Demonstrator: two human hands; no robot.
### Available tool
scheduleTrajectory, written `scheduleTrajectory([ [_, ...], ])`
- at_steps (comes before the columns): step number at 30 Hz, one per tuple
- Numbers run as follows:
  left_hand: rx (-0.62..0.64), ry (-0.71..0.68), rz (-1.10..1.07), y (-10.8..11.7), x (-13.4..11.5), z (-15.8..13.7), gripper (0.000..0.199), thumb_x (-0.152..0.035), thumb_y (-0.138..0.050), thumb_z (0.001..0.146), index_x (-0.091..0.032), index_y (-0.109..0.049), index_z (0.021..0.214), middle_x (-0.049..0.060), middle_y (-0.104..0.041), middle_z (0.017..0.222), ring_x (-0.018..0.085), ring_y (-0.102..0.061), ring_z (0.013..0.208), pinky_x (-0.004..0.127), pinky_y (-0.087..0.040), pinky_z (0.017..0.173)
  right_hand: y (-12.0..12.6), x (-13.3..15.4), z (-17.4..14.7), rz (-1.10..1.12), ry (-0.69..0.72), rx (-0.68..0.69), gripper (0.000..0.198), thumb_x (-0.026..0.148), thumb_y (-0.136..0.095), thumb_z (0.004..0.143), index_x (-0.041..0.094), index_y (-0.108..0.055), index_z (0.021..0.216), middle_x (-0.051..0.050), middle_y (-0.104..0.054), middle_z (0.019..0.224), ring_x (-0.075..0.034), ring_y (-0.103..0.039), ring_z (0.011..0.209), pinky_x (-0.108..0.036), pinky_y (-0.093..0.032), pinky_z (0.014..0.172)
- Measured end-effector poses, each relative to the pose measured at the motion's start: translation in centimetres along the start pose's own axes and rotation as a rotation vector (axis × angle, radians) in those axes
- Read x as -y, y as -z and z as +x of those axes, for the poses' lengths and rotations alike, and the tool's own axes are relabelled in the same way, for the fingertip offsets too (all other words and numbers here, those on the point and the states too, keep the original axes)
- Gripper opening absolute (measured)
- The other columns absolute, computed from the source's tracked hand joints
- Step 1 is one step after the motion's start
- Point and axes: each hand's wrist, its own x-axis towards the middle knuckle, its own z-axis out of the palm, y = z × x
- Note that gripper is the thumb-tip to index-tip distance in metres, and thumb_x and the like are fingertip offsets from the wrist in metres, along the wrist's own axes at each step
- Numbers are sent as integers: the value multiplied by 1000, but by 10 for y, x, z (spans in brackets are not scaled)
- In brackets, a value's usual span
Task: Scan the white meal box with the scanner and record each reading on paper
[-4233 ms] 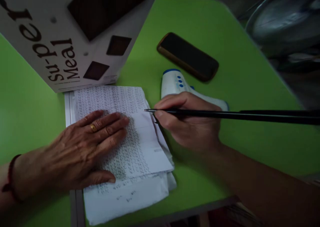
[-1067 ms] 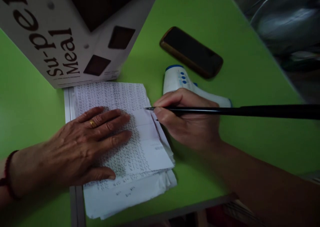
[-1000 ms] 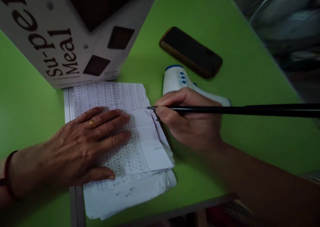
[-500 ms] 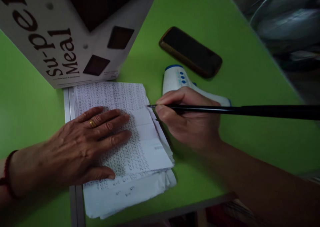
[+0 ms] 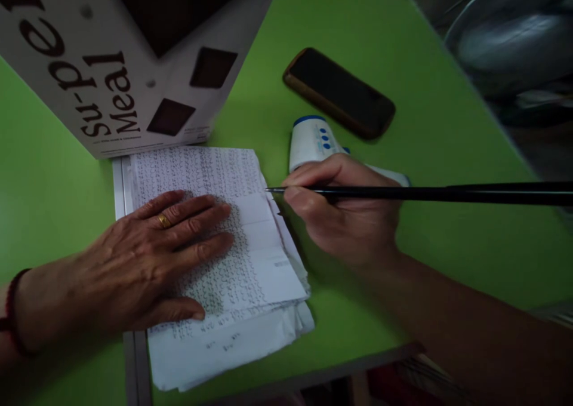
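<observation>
With our right hand [image 5: 351, 218] we are pinching a black pen [image 5: 425, 194] between thumb and index fingertip, the other fingers curling in below, and its shaft is running out toward three o'clock. We are resting our left hand [image 5: 152, 263] palm down on handwritten sheets [image 5: 259, 221], its fingers slightly spread, the thumb standing apart. The sheets are lying under the left fingers and toward eight o'clock from the right ones. The pen's tip is pointing to nine o'clock at their right edge; whether it is touching, we cannot tell. At twelve o'clock beyond the right hand, a white device [image 5: 308, 143] and a phone [image 5: 339, 92] are lying on the green counter [image 5: 470, 239]; a printed box [image 5: 143, 71] is standing at eleven o'clock from the sheets. Compared with the earliest view, the tip is sitting nearer that edge, and our left index finger is spreading wider from its neighbour.
</observation>
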Motion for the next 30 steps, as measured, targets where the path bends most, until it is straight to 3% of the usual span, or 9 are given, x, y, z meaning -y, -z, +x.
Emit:
scheduleTrajectory([
  [13,-26,-3,13,-2,0,0,68,-61,-38,108,-12,-45,155,17,-36,166,34,-34,155,54,-26,129,-2,2,0,-86,-23,20,11,15,-63,79,21,-61,71,6,-60,59,-7,-53,51,-19,-42,49],
  [23,-5,15,12,-1,0,-1,70,-61,-46,105,-14,-43,157,15,-31,169,33,-30,157,52,-21,130,-1,3,2,-113,-28,46,12,17,-62,82,23,-60,71,6,-60,59,-8,-53,50,-21,-43,48],
  [30,27,9,-27,3,0,1,71,-63,-41,106,-12,-47,154,18,-34,167,37,-34,155,56,-25,129,-2,4,1,-26,1,-31,12,12,-64,77,22,-61,72,7,-59,59,-8,-51,48,-21,-42,45],
])
